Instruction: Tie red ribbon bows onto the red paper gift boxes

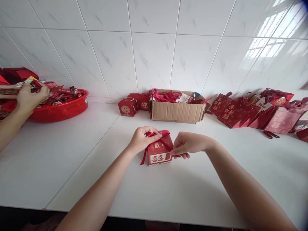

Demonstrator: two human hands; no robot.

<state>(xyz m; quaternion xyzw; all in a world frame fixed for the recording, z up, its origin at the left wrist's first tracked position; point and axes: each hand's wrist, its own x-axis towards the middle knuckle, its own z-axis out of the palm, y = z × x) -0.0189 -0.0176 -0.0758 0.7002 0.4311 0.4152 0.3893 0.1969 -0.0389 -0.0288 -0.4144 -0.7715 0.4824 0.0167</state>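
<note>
A small red gift box (158, 154) with white characters stands on the white counter (72, 166) in front of me. A red ribbon (166, 141) runs over its top and hangs down its left side. My left hand (141, 138) pinches a loop of the ribbon at the top left of the box. My right hand (186, 145) pinches the other end of the ribbon at the box's right edge.
An open cardboard box (176, 110) with red ribbons and cards sits behind. Two closed red boxes (128, 106) stand to its left. Red gift bags (252, 112) lie at the right. Another person's hand (30, 96) reaches over a red basin (64, 109) of sweets at the left.
</note>
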